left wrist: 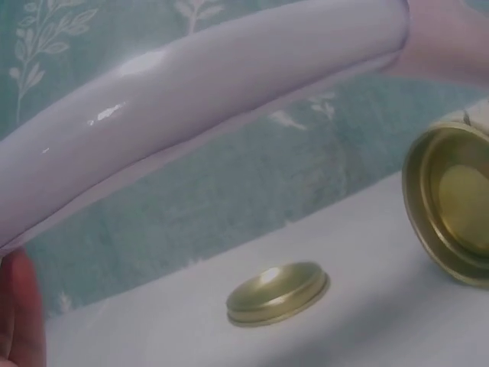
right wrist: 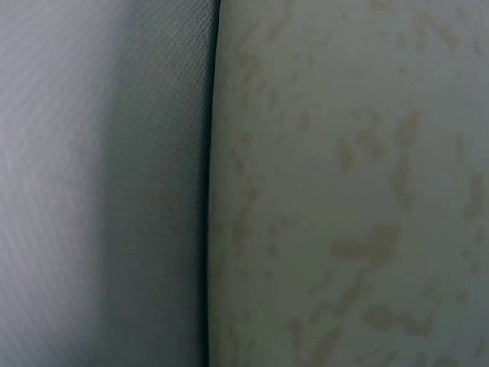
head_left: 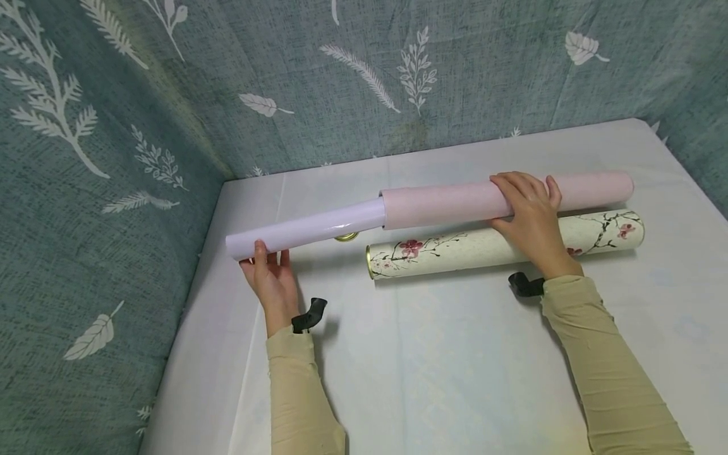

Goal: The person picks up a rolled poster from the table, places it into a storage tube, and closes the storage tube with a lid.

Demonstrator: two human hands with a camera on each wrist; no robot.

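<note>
A roll of glossy pale-lilac paper [head_left: 307,229] sticks out of the open left end of a pink cardboard tube [head_left: 443,205]. Near the roll's free left end, my left hand [head_left: 273,281] holds it from below, thumb on the near side. My right hand [head_left: 531,218] grips the pink tube from above around its middle. In the left wrist view the lilac roll [left wrist: 199,92] runs up to the right into the pink tube, with a lengthwise paper edge along its underside.
A cream tube with plum-blossom print [head_left: 443,253] lies on the white-covered table [head_left: 455,366], just in front of the pink tube. Its left end has a gold rim [left wrist: 420,199]. A gold lid [left wrist: 279,294] lies beneath the roll. Leaf-patterned teal fabric [head_left: 318,95] stands behind.
</note>
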